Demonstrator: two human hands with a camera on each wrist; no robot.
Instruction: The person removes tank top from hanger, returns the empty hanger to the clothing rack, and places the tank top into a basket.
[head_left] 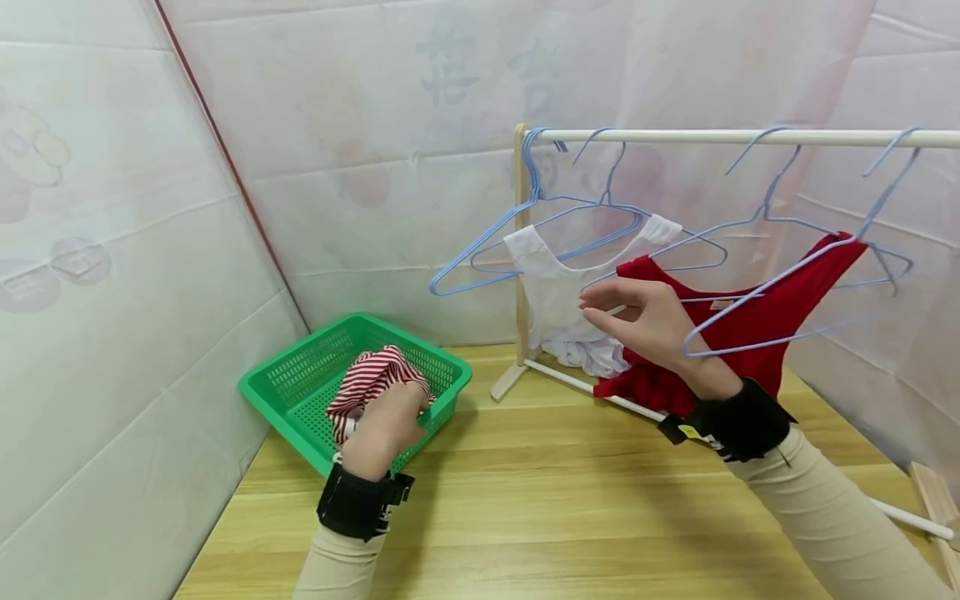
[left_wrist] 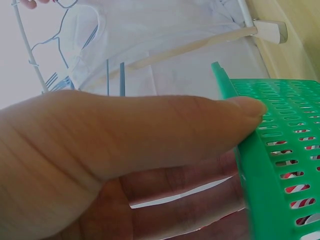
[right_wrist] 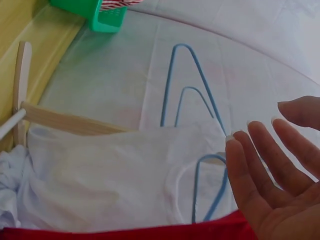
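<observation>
My left hand (head_left: 386,425) is at the right side of a green plastic basket (head_left: 273,377), gripping its rim. In the left wrist view the thumb (left_wrist: 200,117) lies over the perforated outer wall and the other fingers pass behind the rim. A red-and-white striped garment (head_left: 371,375) lies bunched in the basket beside that hand. My right hand (head_left: 645,321) is raised in front of a white sleeveless garment (head_left: 555,287) and a red sleeveless garment (head_left: 750,325), both on blue hangers. Its fingers (right_wrist: 275,157) are loosely bent, with nothing between them and the thumb.
A rack with a white rail (head_left: 675,136) and wooden posts stands on the wood-grain table (head_left: 525,500). Several bare blue hangers (head_left: 480,250) cluster at the rail's left end. A wooden foot (head_left: 508,383) of the rack sits right of the basket. Pale fabric walls (head_left: 360,167) enclose the table.
</observation>
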